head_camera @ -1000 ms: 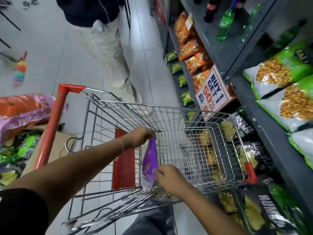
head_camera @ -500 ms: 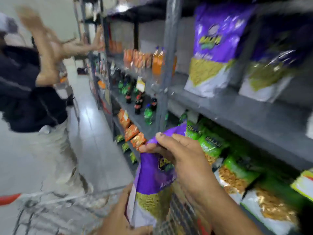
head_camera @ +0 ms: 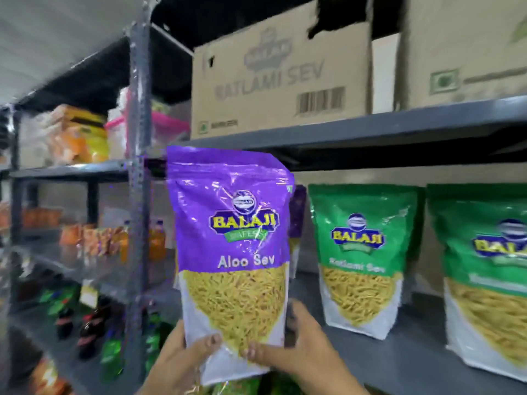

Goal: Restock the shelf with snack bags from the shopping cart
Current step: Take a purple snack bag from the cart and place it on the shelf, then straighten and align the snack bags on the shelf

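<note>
I hold a purple Aloo Sev snack bag point(head_camera: 231, 252) upright in front of the grey shelf point(head_camera: 399, 363), at its left end. My left hand point(head_camera: 182, 357) grips the bag's bottom left corner and my right hand point(head_camera: 302, 354) grips its bottom right. Another purple bag point(head_camera: 298, 212) stands on the shelf just behind it, mostly hidden. Two green Ratlami Sev bags point(head_camera: 362, 258) point(head_camera: 487, 275) stand on the same shelf to the right. The shopping cart is out of view.
Cardboard boxes point(head_camera: 282, 72) sit on the shelf board above point(head_camera: 370, 132). A grey upright post point(head_camera: 139, 166) stands to the left of the bag. Beyond it, shelves hold orange packets point(head_camera: 85, 238) and drink bottles point(head_camera: 88, 332).
The purple bag has come up out of the cart to shelf height. Both hands have shifted to its bottom corners, and my view has swung from the cart up to the shelf.
</note>
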Demonstrator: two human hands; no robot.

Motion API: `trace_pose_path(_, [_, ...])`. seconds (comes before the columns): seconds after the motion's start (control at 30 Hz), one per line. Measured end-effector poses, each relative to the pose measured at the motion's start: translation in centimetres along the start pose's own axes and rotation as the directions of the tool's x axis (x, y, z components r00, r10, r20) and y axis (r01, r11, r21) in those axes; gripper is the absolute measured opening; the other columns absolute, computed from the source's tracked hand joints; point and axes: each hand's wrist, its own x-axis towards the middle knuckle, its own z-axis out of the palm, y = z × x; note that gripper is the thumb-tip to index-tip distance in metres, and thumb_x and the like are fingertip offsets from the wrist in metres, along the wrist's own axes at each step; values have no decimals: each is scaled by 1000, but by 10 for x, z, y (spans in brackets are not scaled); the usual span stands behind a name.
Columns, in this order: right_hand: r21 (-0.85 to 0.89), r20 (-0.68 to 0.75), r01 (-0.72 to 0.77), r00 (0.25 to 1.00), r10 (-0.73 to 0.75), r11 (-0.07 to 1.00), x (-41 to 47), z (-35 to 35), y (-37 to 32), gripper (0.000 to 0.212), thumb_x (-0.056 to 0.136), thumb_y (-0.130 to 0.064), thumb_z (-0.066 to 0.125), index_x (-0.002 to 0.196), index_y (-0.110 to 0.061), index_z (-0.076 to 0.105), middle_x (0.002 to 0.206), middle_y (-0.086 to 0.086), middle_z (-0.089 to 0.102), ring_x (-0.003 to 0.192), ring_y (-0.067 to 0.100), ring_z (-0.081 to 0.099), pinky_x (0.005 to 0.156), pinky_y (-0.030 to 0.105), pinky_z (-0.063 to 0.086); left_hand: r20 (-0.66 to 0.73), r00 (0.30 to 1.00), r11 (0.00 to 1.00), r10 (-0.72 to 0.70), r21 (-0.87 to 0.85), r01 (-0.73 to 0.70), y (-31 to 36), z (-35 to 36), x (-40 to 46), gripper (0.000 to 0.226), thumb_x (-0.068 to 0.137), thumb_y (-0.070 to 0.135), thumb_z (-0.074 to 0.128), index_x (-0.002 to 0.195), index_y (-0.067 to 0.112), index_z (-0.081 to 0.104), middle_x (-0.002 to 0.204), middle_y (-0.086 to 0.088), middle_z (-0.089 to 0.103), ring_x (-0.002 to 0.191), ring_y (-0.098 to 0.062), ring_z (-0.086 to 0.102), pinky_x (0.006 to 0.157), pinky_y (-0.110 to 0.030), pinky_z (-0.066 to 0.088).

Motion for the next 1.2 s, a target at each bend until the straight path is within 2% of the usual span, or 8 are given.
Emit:
trace_pose_path(0.17, [-154, -276, 13, 959, -56, 988, 47, -13, 26, 94, 44, -33, 98, 124, -27, 48, 116, -8, 71, 107, 6, 66, 92, 23, 53, 98, 995, 970, 7, 240, -31, 1, 22, 67, 30, 86, 5, 65, 115, 9, 58, 108, 11, 76, 100, -2, 68, 81, -12, 52])
trace_pose_path(0.33, [-325, -323, -125, 946, 14, 937, 83, -13, 40, 79, 67, -22, 86, 126, -14, 36, 114, -2, 63, 102, 10, 65, 66, 8, 45, -11, 1000, 914, -15, 406, 18, -32, 10, 117, 47, 78, 9, 67, 122, 6, 50, 133, -20, 54, 112, -6, 63, 91, -12, 49])
trace_pose_path(0.47, [-370, -356, -217, 931, 78, 903, 111, -9, 47, 76, 74, -18, 80, 130, -7, 30, 130, 8, 59, 115, 23, 59, 79, 24, 44, -41, 999, 908, -35, 417, 49, -54, 1, 138, 58, 82, 21, 66, 134, 10, 43, 141, -14, 50, 134, -26, 44, 116, -45, 30])
trace_pose_path(0.7, [-326, -363, -291, 917, 165, 900, 98, -10, 35, 69, 78, -21, 77, 128, -9, 31, 127, 5, 56, 102, 15, 52, 71, 20, 39, -47, 999, 893, 10, 449, 12, -52, 12, 134, 35, 84, 13, 61, 109, 36, 61, 106, 21, 71, 114, -17, 56, 106, -41, 40])
trace_pose_path(0.87, [-311, -363, -123, 932, 2, 943, 11, -48, 11, 69, 65, -43, 78, 124, -36, 45, 127, -17, 54, 110, -8, 48, 91, 15, 43, -280, 934, 887, 222, 456, -75, -44, 25, 104, 41, 92, 1, 57, 131, 8, 47, 134, -18, 56, 123, -32, 53, 100, -22, 40])
trace_pose_path(1.0, [-274, -609, -1, 774, -173, 962, -77, -114, -14, 31, 76, -10, 78, 98, -29, 66, 103, -13, 72, 101, 0, 64, 82, 13, 50, -171, 863, 840, 476, 379, -388, -20, 90, 53, 46, 91, 8, 54, 129, 34, 48, 151, -4, 41, 140, -13, 39, 111, -17, 33])
trace_pose_path(1.07, [-324, -734, 55, 615, -288, 944, -114, -156, -30, 28, 80, 8, 68, 93, -17, 68, 96, 4, 73, 97, 18, 66, 75, 10, 50, -15, 862, 835, 507, 255, -487, -14, 148, 27, 38, 91, 5, 56, 128, 13, 53, 142, -8, 51, 131, -1, 47, 109, -18, 36])
trace_pose_path(1.2, [-343, -829, -1, 470, -303, 939, -138, -233, -34, 35, 85, 6, 63, 107, -20, 57, 112, 6, 63, 112, 28, 58, 92, 35, 48, 272, 943, 980, 193, 0, -200, -15, 268, 8, 37, 85, 10, 61, 122, 12, 60, 134, 5, 61, 122, -2, 55, 98, -11, 43])
